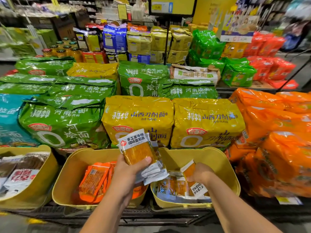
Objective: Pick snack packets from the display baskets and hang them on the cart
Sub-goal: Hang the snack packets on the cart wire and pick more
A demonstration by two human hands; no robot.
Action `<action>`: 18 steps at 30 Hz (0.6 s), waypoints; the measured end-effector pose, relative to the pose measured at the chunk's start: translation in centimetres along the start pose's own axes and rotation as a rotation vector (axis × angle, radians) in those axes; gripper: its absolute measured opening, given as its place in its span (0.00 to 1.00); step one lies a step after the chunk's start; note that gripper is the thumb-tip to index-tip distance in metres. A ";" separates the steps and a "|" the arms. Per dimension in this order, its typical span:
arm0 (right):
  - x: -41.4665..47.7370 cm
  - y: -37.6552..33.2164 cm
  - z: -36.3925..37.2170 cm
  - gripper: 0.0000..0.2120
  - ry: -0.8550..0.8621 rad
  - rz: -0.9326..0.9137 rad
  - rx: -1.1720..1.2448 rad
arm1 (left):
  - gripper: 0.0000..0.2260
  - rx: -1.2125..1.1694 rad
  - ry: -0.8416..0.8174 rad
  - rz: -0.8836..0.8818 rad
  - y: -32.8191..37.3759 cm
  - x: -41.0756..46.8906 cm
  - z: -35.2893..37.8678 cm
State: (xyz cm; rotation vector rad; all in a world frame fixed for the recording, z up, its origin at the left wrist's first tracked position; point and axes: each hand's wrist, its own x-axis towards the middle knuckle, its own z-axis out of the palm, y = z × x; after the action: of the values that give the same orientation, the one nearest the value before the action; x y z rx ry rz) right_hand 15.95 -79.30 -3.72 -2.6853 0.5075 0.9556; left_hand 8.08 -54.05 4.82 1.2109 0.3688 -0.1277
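Note:
My left hand (128, 170) grips a stack of several white-topped snack packets (137, 148) with orange contents, held upright between the middle and right baskets. My right hand (200, 174) reaches into the right yellow basket (225, 165) and pinches one more of the same packets (189, 171), lifted on its edge above the loose packets (170, 187) lying there. The middle yellow basket (74, 167) holds orange packets (94, 180). No cart is in view.
A left yellow basket (42, 179) holds brown and white packets. Behind the baskets lie big green (64, 125), yellow (138, 118) and orange (276, 132) noodle bags. Shelves of stacked packs and jars rise further back. A dark metal rack edge (151, 217) runs below the baskets.

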 end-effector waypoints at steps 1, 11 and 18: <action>-0.3 0.0 -0.1 0.24 0.042 0.032 -0.018 | 0.30 0.009 -0.015 -0.006 0.0 0.0 0.0; -4.4 0.8 0.0 0.20 -0.061 -0.069 -0.119 | 0.34 0.074 -0.133 -0.127 -0.4 0.3 1.3; -11.7 -0.8 -3.7 0.16 0.108 -0.475 1.033 | 0.32 0.125 -0.207 -0.134 -0.8 1.1 2.3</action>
State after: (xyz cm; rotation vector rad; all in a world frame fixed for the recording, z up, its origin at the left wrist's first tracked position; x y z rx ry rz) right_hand 9.88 -77.06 6.70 -1.7720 0.2434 0.2663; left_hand 9.36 -56.36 4.46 1.2824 0.2629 -0.3934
